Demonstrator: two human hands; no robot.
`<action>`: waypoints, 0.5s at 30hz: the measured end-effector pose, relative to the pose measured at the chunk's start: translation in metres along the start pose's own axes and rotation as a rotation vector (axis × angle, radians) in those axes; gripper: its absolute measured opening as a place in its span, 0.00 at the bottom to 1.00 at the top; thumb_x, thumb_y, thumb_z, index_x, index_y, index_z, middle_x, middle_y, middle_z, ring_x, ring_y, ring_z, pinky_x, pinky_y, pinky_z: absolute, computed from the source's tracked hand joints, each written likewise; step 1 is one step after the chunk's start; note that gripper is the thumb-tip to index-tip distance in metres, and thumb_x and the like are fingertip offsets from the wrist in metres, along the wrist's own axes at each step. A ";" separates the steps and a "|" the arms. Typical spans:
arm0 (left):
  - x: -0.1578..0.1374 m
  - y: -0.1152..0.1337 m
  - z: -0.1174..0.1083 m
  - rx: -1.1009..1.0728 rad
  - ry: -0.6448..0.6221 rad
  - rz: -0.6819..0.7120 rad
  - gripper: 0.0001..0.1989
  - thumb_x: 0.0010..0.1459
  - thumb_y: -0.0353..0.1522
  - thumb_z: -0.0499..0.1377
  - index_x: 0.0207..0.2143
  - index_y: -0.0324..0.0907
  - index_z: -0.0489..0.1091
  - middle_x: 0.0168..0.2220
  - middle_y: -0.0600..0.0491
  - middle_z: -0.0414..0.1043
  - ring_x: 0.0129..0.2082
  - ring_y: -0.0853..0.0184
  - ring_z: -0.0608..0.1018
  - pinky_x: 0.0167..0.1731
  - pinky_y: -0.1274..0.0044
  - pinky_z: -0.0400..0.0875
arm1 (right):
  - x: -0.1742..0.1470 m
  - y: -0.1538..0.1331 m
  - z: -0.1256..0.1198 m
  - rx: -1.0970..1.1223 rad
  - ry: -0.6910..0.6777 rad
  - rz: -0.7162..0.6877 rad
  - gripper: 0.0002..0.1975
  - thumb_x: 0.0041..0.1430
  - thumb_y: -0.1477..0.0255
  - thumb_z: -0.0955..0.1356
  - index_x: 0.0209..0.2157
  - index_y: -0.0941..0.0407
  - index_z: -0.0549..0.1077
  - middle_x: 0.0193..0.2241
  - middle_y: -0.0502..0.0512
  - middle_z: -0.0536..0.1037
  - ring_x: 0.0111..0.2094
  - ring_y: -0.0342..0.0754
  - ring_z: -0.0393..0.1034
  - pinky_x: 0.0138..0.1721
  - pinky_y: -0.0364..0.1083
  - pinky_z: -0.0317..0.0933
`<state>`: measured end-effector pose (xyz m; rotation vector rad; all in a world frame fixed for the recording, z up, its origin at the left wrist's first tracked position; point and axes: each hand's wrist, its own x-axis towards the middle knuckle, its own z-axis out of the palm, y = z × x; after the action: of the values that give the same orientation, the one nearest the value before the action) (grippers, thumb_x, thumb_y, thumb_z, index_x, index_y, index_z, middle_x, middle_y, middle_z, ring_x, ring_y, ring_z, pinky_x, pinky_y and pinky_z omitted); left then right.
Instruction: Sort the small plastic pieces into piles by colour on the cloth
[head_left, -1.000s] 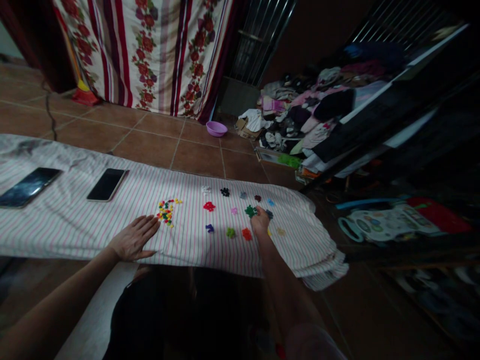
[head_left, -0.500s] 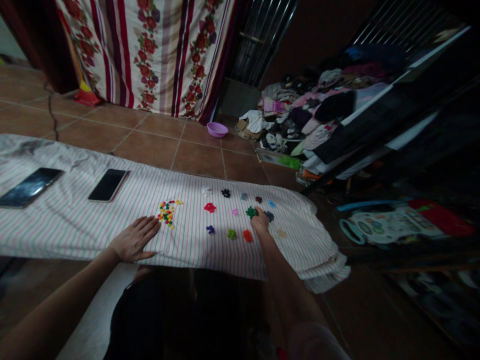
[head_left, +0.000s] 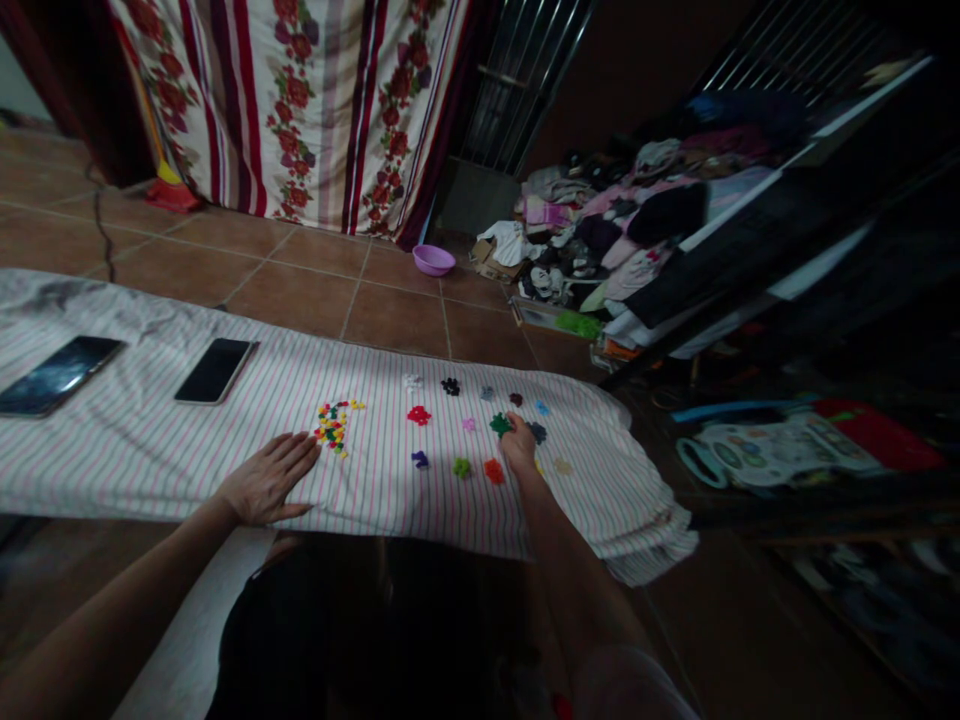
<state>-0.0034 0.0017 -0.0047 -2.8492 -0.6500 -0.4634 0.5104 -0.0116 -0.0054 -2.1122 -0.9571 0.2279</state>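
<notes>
My left hand [head_left: 274,478] lies flat with fingers stretched on the striped cloth [head_left: 225,460]. Its fingertips are beside a mixed pile of small red, yellow, green and white pieces [head_left: 331,428]. My right hand [head_left: 519,446] is closed, its fingertips at the edge of a dark green pile [head_left: 500,425]. Whatever the fingers hold is too small to make out. Around it are a dark grey pile [head_left: 538,433], an orange pile [head_left: 493,470], a pink pile [head_left: 469,425] and a lime green pile [head_left: 461,467]. Some yellow [head_left: 538,466] shows beside the right wrist.
Red [head_left: 418,415], purple [head_left: 419,459], white [head_left: 413,382], black [head_left: 450,386], grey [head_left: 487,393], brown [head_left: 516,399], blue [head_left: 541,407] and beige [head_left: 562,466] piles lie nearby. A phone [head_left: 216,371] and a tablet-like device [head_left: 60,376] lie left. Beyond is a purple basin [head_left: 433,261].
My right hand stays at the dark green pile, its fingers barely shifted. A bit of yellow now shows beside the right wrist. My left hand has not moved.
</notes>
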 end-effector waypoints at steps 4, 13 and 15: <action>0.000 0.000 -0.001 -0.001 -0.015 -0.002 0.37 0.62 0.52 0.51 0.60 0.32 0.63 0.59 0.33 0.64 0.58 0.46 0.67 0.56 0.57 0.63 | -0.001 -0.003 -0.002 0.013 0.011 0.007 0.29 0.40 0.77 0.60 0.46 0.59 0.74 0.40 0.60 0.78 0.46 0.53 0.72 0.54 0.53 0.62; -0.001 -0.001 0.002 0.033 0.027 0.021 0.37 0.61 0.52 0.51 0.59 0.30 0.64 0.58 0.32 0.65 0.58 0.45 0.68 0.54 0.57 0.64 | -0.006 -0.001 -0.013 0.025 0.031 0.059 0.30 0.41 0.76 0.60 0.50 0.61 0.72 0.42 0.60 0.77 0.45 0.52 0.72 0.52 0.50 0.63; 0.000 -0.001 0.002 0.044 0.032 0.028 0.37 0.62 0.52 0.51 0.59 0.30 0.64 0.58 0.32 0.65 0.58 0.45 0.68 0.54 0.58 0.64 | -0.006 0.001 -0.016 0.015 0.034 0.062 0.31 0.41 0.76 0.61 0.51 0.61 0.72 0.41 0.60 0.77 0.45 0.53 0.72 0.52 0.50 0.63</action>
<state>-0.0037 0.0024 -0.0063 -2.8003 -0.6060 -0.4829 0.5140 -0.0259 0.0035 -2.1268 -0.8687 0.2293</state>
